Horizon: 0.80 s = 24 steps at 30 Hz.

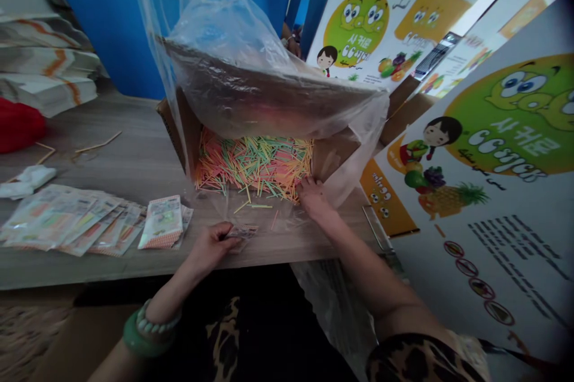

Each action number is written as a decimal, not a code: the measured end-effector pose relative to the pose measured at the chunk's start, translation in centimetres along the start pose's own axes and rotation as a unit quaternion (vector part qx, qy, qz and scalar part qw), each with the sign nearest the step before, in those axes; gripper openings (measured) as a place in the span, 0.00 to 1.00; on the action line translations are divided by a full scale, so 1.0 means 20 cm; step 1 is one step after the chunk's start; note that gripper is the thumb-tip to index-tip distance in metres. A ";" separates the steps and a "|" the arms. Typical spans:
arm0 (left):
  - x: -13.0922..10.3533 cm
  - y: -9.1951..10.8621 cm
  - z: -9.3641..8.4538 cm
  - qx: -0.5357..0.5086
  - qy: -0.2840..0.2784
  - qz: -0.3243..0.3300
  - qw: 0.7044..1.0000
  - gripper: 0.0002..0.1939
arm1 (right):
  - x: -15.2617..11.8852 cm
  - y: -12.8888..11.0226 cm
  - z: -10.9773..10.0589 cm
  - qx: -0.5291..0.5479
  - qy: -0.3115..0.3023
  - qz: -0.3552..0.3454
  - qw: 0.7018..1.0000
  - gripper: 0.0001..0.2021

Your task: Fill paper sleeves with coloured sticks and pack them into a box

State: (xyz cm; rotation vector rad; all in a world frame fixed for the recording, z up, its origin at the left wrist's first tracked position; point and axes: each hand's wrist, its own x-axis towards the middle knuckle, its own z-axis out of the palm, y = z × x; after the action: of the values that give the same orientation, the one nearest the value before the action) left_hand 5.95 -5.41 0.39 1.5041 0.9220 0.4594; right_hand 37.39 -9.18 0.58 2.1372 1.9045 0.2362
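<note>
A small clear printed packet [244, 231] is pinched between the thumb and fingers of my left hand [214, 244], just above the table's front edge. My right hand [314, 196] reaches to the right front corner of an open carton, its fingers slightly apart and touching the loose pile of thin coloured sticks [255, 161]. Pink, green, yellow and orange sticks fill the carton's lined bottom. A few stray sticks [260, 207] lie on the table in front of it. My right fingertips are partly hidden among the sticks.
Clear plastic liner [233, 29] drapes over the carton's raised flap. Fanned filled packets [67, 217] and a packet stack [162, 223] lie left. White crumpled tissue [31, 180] and a red item [18, 125] sit farther left. Large printed cartons [484, 191] stand close on the right.
</note>
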 end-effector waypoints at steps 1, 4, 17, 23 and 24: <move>0.00 0.00 0.00 -0.012 -0.006 -0.003 1.000 0.10 | 0.01 0.00 0.01 -0.007 0.003 -0.004 1.000 0.20; -0.01 -0.01 0.01 -0.047 -0.017 -0.015 0.999 0.09 | 0.02 0.01 0.03 -0.017 0.002 0.005 1.000 0.19; -0.01 -0.07 -0.05 -0.055 -0.002 -0.028 0.998 0.09 | 0.14 -0.21 -0.09 0.555 0.078 0.083 0.824 0.05; -0.02 -0.06 -0.09 0.136 0.032 0.099 0.985 0.07 | 0.12 -0.67 0.03 0.742 0.037 -0.031 0.669 0.07; -0.02 -0.06 -0.09 0.176 0.031 0.140 0.974 0.08 | 0.12 -0.70 0.06 0.731 0.046 -0.027 0.680 0.07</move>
State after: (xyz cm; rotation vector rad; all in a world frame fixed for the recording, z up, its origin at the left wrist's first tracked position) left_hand 4.05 -4.56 -0.38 1.9665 0.8744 0.5709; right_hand 24.72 -5.46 -4.89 2.7190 2.5019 -1.8527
